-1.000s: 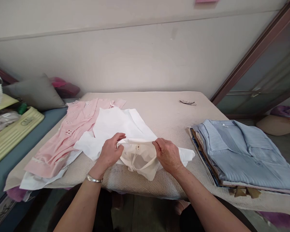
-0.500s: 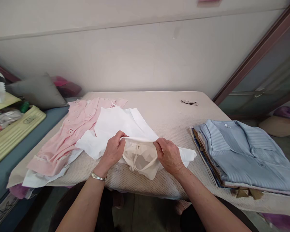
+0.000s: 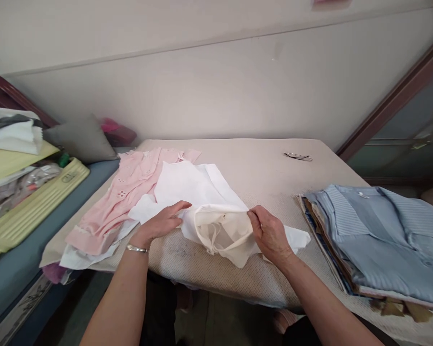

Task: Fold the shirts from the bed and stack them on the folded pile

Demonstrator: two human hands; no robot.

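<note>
The right hand [image 3: 270, 233] pinches the garment [image 3: 234, 230] by its edge near the tabletop's front, while the left hand [image 3: 162, 223], loosely open beside it, seems to grip nothing, so the unsupported left end could sag and crease.

A single head-worn camera looks forward and down over the table [image 3: 260, 178], near enough that both arms [image 3: 128, 288] enter from the bottom edge; the wall [image 3: 216, 96] closes the far side, and the dim strip below is probably floor [image 3: 216, 322].
</note>
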